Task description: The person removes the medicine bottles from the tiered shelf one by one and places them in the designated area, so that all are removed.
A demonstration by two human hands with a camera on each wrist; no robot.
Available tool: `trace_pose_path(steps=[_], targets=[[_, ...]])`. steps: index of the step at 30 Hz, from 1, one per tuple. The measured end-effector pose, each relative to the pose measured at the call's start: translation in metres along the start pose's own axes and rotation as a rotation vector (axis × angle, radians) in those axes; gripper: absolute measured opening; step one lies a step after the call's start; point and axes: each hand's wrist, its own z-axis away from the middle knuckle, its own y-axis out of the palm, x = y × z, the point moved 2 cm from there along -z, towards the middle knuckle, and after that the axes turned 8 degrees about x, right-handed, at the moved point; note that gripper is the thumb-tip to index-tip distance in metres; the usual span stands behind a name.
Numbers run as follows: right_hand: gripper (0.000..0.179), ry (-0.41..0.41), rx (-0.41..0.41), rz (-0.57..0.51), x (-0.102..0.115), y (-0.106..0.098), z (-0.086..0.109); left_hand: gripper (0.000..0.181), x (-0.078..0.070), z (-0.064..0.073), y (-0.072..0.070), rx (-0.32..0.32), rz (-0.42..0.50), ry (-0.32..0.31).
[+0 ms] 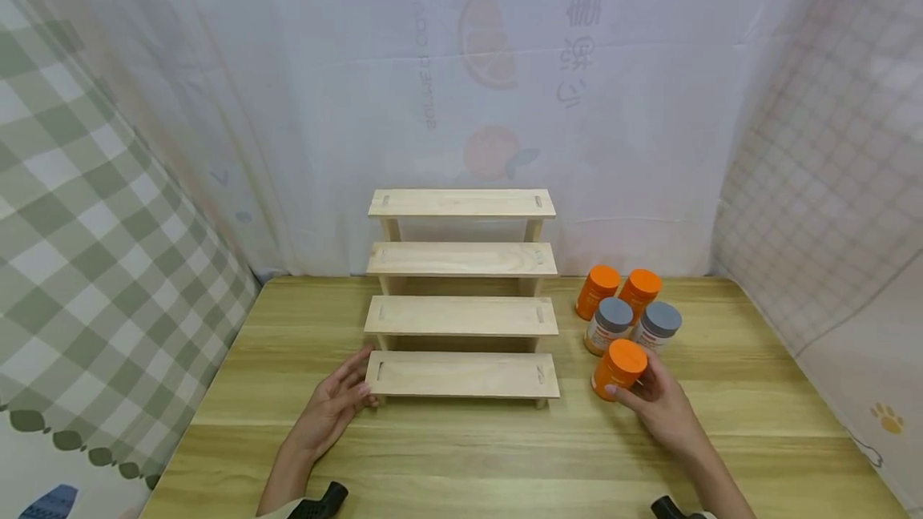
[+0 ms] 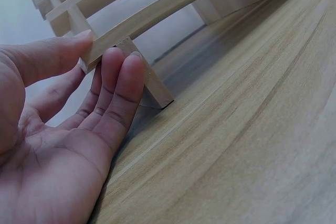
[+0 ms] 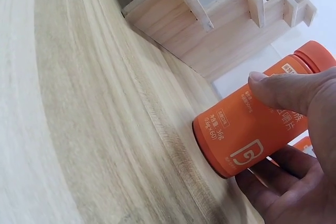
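Observation:
My left hand (image 1: pixel 328 408) grips the left end of the lowest step of a pale wooden four-tier display rack (image 1: pixel 461 373). In the left wrist view the thumb lies along the step's end (image 2: pixel 100 51) and the fingertips curl in under it, beside a short leg (image 2: pixel 152 80). Off the rack's right side, my right hand (image 1: pixel 665 413) holds an orange pill bottle (image 1: pixel 611 381) between thumb and fingers. Seen from the right wrist, this bottle (image 3: pixel 236 124) has an orange lid and white printing, and its base is close over the tabletop.
Behind the held bottle stand two grey-lidded bottles (image 1: pixel 607 328) and two more orange bottles (image 1: pixel 595 295), grouped closely. The wood-grain table (image 1: pixel 490 455) reaches back to a white printed curtain (image 1: pixel 324 102). Checked cloth (image 1: pixel 108 207) hangs along the left side.

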Motion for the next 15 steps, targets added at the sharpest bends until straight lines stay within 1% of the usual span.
trace_pose_path(steps=[3, 7, 11, 14, 15], targets=[[0.076, -0.010, 0.017, 0.006, 0.000, -0.002, -0.001, 0.070, 0.000, -0.001, -0.001, -0.007, -0.003, 0.001], [0.077, 0.014, 0.041, 0.022, 0.000, -0.003, -0.002, 0.069, 0.001, 0.001, -0.002, -0.006, 0.000, 0.005], [0.079, 0.028, 0.056, 0.064, 0.009, -0.007, -0.001, 0.068, 0.000, 0.004, -0.004, 0.000, 0.015, 0.018], [0.078, -0.005, 0.052, 0.099, 0.019, -0.011, 0.001, 0.066, -0.005, 0.006, -0.006, -0.036, -0.015, 0.022], [0.077, -0.023, 0.048, 0.108, 0.023, -0.013, 0.002, 0.066, -0.008, 0.007, -0.007, -0.062, -0.043, 0.021]])
